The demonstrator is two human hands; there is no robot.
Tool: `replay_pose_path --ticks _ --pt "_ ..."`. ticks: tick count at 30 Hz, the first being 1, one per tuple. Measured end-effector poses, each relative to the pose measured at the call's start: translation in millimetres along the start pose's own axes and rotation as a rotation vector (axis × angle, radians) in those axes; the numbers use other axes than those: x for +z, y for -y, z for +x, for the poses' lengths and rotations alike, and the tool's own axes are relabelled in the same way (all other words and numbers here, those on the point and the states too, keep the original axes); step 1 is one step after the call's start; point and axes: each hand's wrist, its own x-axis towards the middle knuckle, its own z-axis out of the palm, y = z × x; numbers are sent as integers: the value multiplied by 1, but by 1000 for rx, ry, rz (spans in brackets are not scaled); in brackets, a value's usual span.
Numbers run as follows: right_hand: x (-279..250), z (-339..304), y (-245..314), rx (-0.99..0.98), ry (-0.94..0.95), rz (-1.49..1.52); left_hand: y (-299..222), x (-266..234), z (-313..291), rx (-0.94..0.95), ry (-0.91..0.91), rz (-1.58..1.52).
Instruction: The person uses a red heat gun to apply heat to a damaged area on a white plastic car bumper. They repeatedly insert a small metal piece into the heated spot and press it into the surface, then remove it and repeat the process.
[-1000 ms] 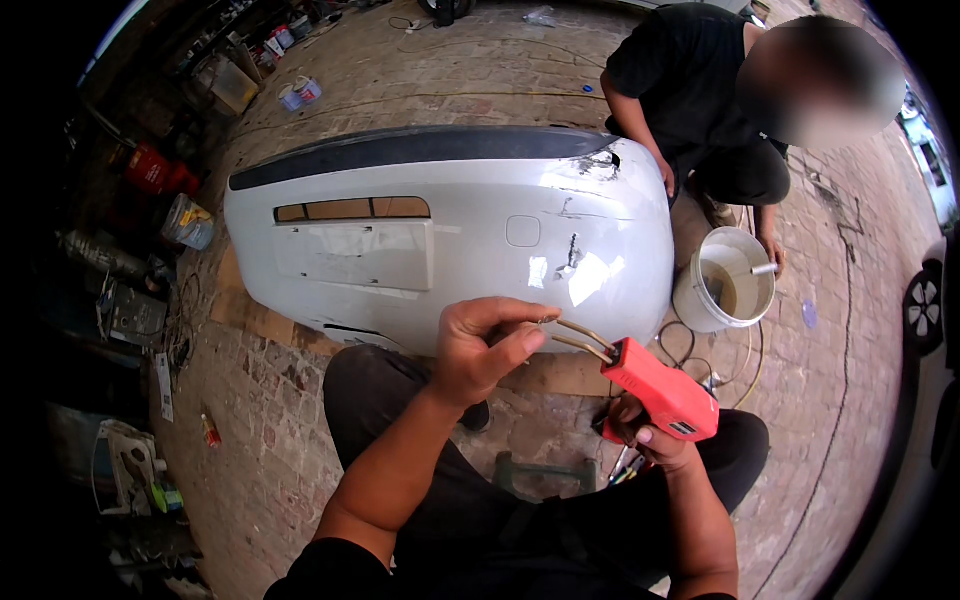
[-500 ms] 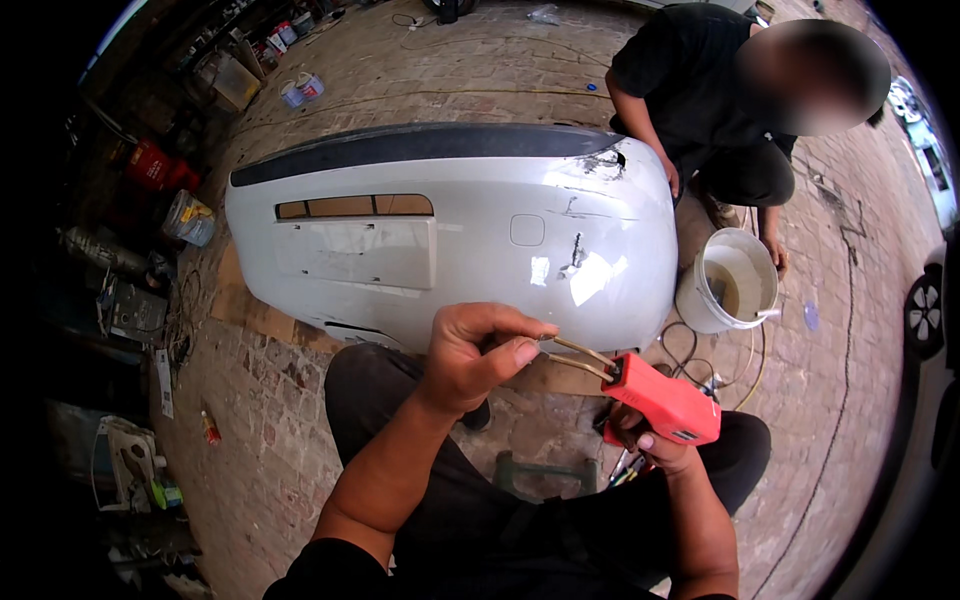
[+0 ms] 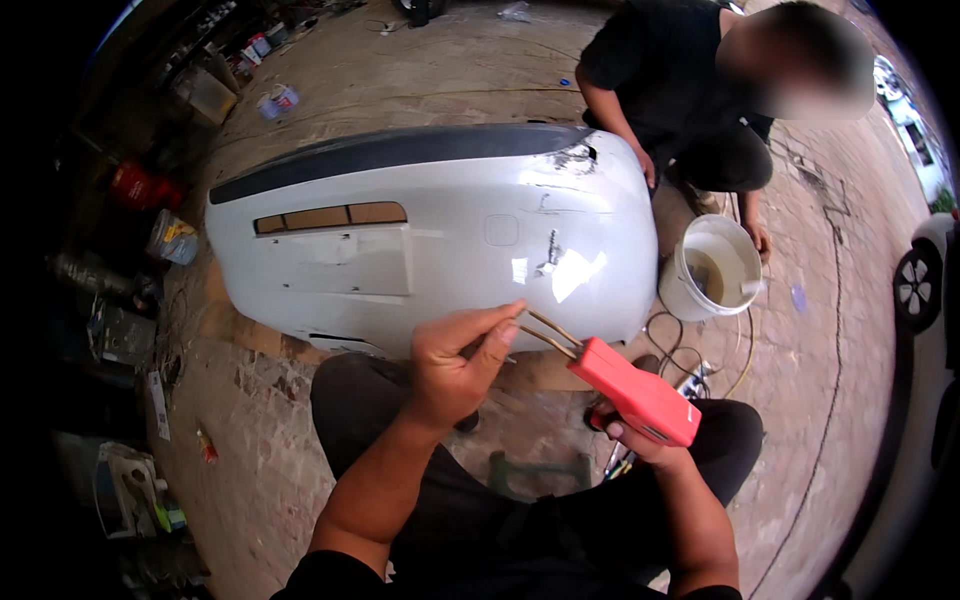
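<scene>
My right hand [image 3: 645,440] grips a red hot stapler [image 3: 632,392], a plastic-repair gun with two long brass-coloured prongs [image 3: 548,338] pointing up and left. At the prong tips, the thumb and forefinger of my left hand [image 3: 458,362] are pinched together. Whatever sits between those fingertips is too small to make out. Beyond both hands lies a silver-white car bumper [image 3: 455,262] with a dark upper strip. Its right part has a black-edged crack [image 3: 552,250], scuffs and a broken spot near the top right corner.
A co-worker [image 3: 670,80] crouches at the bumper's right end, one hand near a white bucket [image 3: 690,300] of murky water. Cables [image 3: 668,340] coil below the bucket. Cardboard lies under the bumper. A green stool [image 3: 540,474] stands between my knees; a car [image 3: 915,290] is far right.
The view has shifted, so the bumper and bucket sit further left. The hot stapler has tilted slightly in my right hand, and my left fingers remain at its prong tips.
</scene>
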Motion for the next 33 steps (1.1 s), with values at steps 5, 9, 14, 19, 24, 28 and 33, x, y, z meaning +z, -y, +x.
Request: replay_pose_path --ticks 5,9,14,19,24,28,33 --pt "-8 -5 -10 -43 73 -13 9 -2 -12 -275 -25 -169" --pt "2 -12 -6 214 2 86 28 5 -26 -375 -71 -269" --pt "-2 -19 -24 307 -56 72 62 12 -36 -452 15 -356" --pt "-10 10 -39 -14 -3 -585 90 44 -38 -675 157 -418" --pt "-41 46 -31 301 92 -665 129 64 -19 -954 139 -600" --pt "-79 95 -12 294 246 -733 156 78 -2 -1072 127 -714" --pt "-114 136 -47 275 333 -739 179 86 1 -1141 80 -752"
